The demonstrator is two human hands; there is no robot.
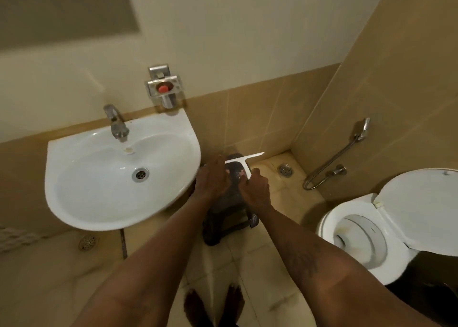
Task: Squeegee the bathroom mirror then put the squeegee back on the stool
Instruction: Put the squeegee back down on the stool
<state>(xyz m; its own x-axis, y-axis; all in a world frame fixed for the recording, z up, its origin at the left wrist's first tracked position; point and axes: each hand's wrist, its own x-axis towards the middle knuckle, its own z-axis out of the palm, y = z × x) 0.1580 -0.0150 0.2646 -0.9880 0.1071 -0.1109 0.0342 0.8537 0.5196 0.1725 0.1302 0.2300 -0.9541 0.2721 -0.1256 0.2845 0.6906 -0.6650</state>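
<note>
a small bathroom is seen from above, walled in beige tile over a pale tiled floor. a blurred mirror (69, 9) is set on the wall at the upper left. below it a white sink (99, 197) is fixed to the wall, with a metal faucet (116, 124) at its back edge and a metal soap holder (163, 88) mounted above its right corner. at the right a white toilet (328, 219) is shown with its lid raised, and a hand shower hose (334, 158) is hung on the wall beside it.

a dark stool (223, 217) is placed on the floor between sink and toilet. over its top a white squeegee (245, 163) is held, blade away from the person and handle toward them. the lower end of the handle is pinched by the curled fingers of the right hand (255, 193). the left hand (213, 180) is spread flat with straight fingers just beside the left end of the blade; whether the blade is touched cannot be told, nor whether the squeegee is resting on the stool. bare feet (195, 307) are seen at the bottom edge.
</note>
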